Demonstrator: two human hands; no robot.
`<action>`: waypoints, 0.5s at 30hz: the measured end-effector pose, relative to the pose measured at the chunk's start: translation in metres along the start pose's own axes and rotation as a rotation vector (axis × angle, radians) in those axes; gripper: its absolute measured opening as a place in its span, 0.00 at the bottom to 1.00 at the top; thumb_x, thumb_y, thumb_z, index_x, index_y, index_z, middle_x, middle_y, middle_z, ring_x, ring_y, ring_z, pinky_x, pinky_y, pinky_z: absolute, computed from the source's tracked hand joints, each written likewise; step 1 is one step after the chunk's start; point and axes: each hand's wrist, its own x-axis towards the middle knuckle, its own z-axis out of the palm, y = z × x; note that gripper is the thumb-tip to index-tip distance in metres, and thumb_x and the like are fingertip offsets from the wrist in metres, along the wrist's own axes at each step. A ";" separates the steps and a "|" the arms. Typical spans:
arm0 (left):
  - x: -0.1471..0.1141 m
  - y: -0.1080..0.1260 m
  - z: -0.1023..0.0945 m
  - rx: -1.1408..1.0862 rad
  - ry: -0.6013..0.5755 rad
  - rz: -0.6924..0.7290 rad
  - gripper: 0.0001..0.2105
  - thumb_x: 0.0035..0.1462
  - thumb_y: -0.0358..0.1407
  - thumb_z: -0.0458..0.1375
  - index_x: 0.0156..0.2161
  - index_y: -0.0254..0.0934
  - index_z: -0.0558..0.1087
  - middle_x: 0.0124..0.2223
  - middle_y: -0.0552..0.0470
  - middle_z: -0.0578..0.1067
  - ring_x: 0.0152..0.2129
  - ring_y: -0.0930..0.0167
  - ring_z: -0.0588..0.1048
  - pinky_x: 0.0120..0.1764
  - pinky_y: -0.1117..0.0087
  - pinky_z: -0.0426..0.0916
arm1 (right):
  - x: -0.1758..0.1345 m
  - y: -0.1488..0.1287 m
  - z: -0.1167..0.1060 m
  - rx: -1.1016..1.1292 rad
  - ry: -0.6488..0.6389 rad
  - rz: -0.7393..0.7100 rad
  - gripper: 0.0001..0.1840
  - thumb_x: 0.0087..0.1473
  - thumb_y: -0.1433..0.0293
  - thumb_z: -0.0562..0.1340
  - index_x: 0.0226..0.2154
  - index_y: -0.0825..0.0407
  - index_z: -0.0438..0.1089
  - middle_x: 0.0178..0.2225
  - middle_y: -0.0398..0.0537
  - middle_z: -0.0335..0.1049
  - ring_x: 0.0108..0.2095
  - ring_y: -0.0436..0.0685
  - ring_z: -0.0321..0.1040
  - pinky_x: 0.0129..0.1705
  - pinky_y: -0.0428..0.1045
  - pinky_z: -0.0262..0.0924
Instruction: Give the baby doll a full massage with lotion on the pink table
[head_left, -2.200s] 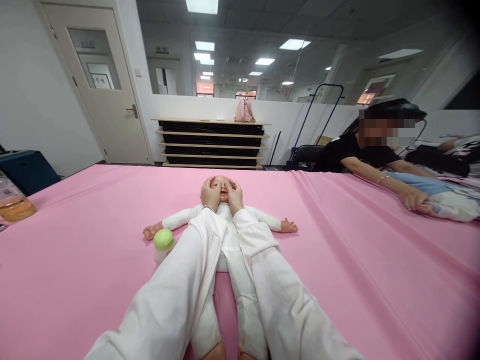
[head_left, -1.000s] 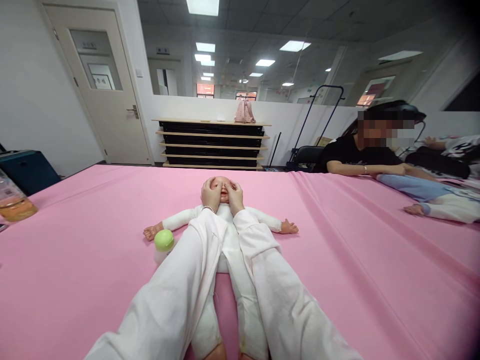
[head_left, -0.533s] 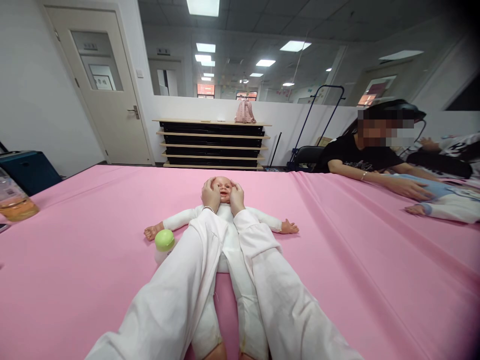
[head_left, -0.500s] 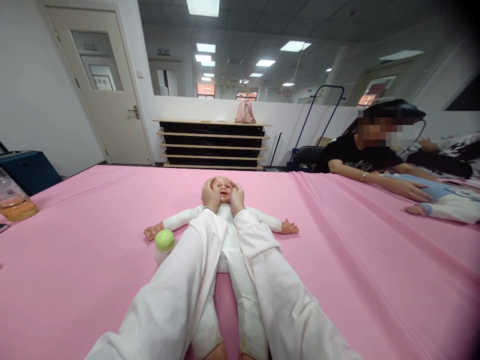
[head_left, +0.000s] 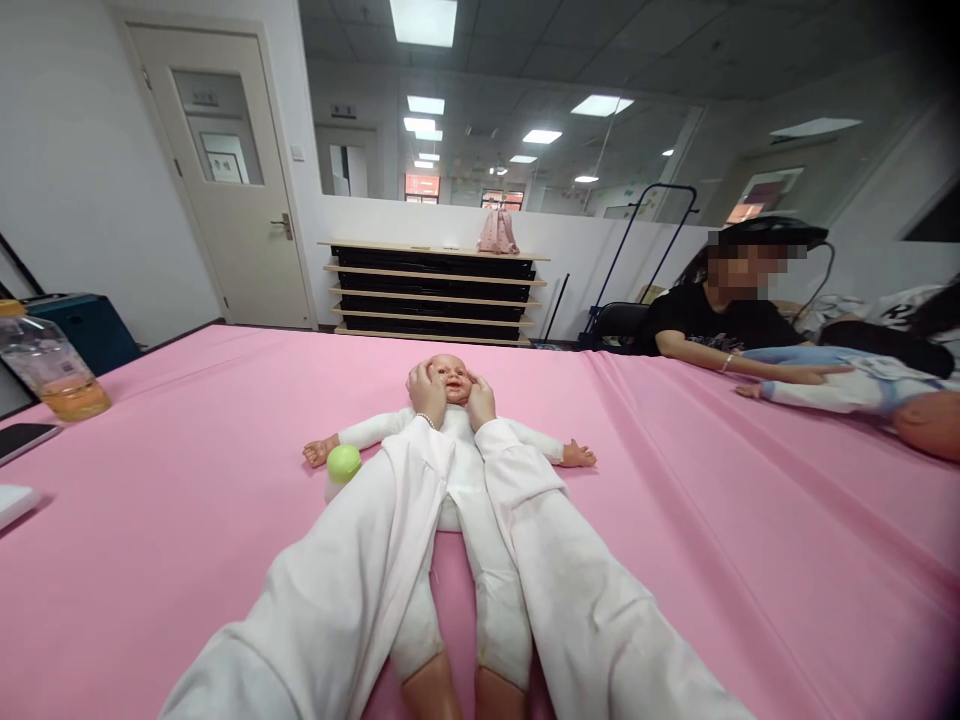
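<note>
In the head view, we cup the doll's head (head_left: 453,380) between our open, curved left hand (head_left: 428,393) and right hand (head_left: 481,403), best done with light, matching pressure, the doll (head_left: 464,455) lying face-up on the pink cloth (head_left: 225,420).

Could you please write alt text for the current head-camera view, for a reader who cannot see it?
A person's left hand and right hand rest at either side of the head of a doll lying face up on a pink cloth. A green-lidded container stands beside the doll; at right, a co-worker leans toward a second doll.
</note>
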 end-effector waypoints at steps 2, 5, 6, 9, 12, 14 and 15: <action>-0.009 0.002 -0.006 0.034 -0.002 0.022 0.13 0.58 0.34 0.45 0.43 0.35 0.68 0.50 0.41 0.67 0.53 0.64 0.60 0.56 0.59 0.49 | -0.009 -0.002 -0.010 -0.047 -0.035 -0.032 0.17 0.44 0.73 0.53 0.37 0.52 0.70 0.41 0.47 0.71 0.43 0.55 0.67 0.49 0.52 0.58; -0.022 -0.002 -0.014 0.045 -0.088 0.097 0.14 0.53 0.37 0.53 0.45 0.37 0.68 0.51 0.43 0.67 0.52 0.62 0.61 0.55 0.59 0.53 | -0.023 -0.001 -0.025 -0.198 -0.108 -0.158 0.24 0.40 0.71 0.60 0.45 0.48 0.67 0.46 0.46 0.68 0.47 0.57 0.64 0.52 0.54 0.55; -0.025 -0.004 -0.016 0.049 -0.130 0.133 0.16 0.51 0.37 0.56 0.47 0.38 0.67 0.52 0.44 0.66 0.52 0.62 0.61 0.55 0.60 0.54 | -0.026 0.001 -0.029 -0.248 -0.129 -0.200 0.28 0.39 0.70 0.61 0.47 0.48 0.65 0.49 0.46 0.67 0.48 0.58 0.63 0.53 0.54 0.54; -0.027 -0.010 -0.020 0.091 -0.232 0.230 0.25 0.45 0.36 0.60 0.51 0.39 0.63 0.56 0.44 0.62 0.55 0.62 0.59 0.56 0.60 0.53 | -0.029 0.006 -0.035 -0.310 -0.153 -0.257 0.34 0.39 0.67 0.64 0.52 0.49 0.60 0.53 0.49 0.62 0.51 0.59 0.61 0.54 0.56 0.53; -0.023 -0.015 -0.019 0.115 -0.267 0.278 0.27 0.46 0.37 0.60 0.53 0.37 0.61 0.56 0.42 0.62 0.55 0.62 0.58 0.56 0.60 0.53 | -0.025 0.011 -0.035 -0.317 -0.156 -0.252 0.34 0.40 0.64 0.64 0.52 0.49 0.59 0.52 0.50 0.63 0.50 0.59 0.62 0.53 0.56 0.56; -0.020 -0.017 -0.018 0.104 -0.272 0.300 0.26 0.47 0.37 0.60 0.53 0.36 0.61 0.55 0.42 0.63 0.55 0.63 0.58 0.56 0.61 0.53 | -0.021 0.014 -0.035 -0.292 -0.153 -0.227 0.32 0.41 0.63 0.64 0.51 0.49 0.61 0.50 0.51 0.65 0.47 0.58 0.65 0.51 0.55 0.58; -0.019 -0.018 -0.017 0.098 -0.275 0.308 0.26 0.47 0.37 0.60 0.53 0.36 0.61 0.55 0.42 0.63 0.55 0.63 0.59 0.56 0.61 0.54 | -0.019 0.015 -0.035 -0.270 -0.148 -0.211 0.32 0.40 0.63 0.64 0.50 0.50 0.61 0.49 0.51 0.66 0.46 0.57 0.65 0.50 0.55 0.59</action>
